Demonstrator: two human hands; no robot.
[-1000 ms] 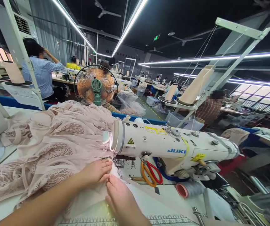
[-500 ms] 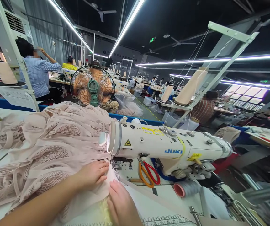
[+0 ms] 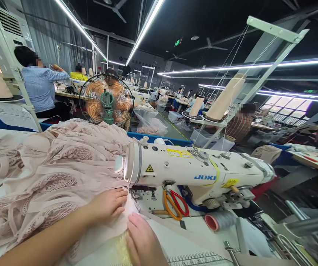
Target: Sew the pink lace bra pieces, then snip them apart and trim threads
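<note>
Your left hand (image 3: 107,205) lies flat, grip loose, on the pale-pink fabric (image 3: 117,226) beside the JUKI sewing machine (image 3: 177,166) — whether your right hand (image 3: 144,236) pinches its edge, I cannot tell. Best guide it lightly — flat, unpuckered, fingertips clear of the machine's head.

Bright strip lights (image 3: 143,32) glare overhead; edges stretch outward.

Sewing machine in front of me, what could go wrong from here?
The left hand lies on the cloth close to the sewing machine's working end, so a finger might get nipped. The heaped cloth also crowds that end, so a stray fold could get caught.
</note>
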